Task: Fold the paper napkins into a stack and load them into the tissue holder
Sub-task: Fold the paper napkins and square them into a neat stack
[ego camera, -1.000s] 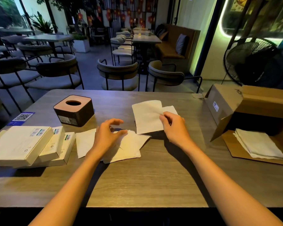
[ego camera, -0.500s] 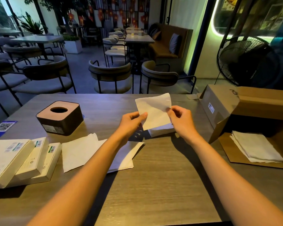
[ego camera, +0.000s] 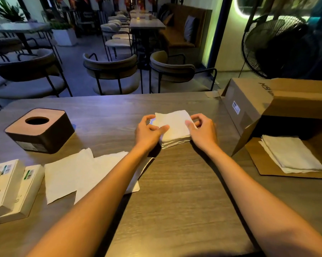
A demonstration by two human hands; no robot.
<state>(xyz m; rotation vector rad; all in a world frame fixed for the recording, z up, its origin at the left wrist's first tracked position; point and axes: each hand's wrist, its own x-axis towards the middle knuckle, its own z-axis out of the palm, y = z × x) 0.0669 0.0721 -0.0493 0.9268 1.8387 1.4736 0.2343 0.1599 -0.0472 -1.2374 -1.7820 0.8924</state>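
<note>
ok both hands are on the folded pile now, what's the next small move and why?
Probably let go of the top napkin and reach the left hand back to the unfolded sheets for another. The folded stack sits on the table between both hands, right hand at its other edge. Flat sheets lie near the left forearm, and the tissue holder is untouched.

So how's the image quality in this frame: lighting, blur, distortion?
Head view: dim, warm light; hard forearm shadows on the table; green glow by the fan; wide-angle bending at the edges; the stack between the left hand and right hand is fairly sharp, the background soft.
</note>
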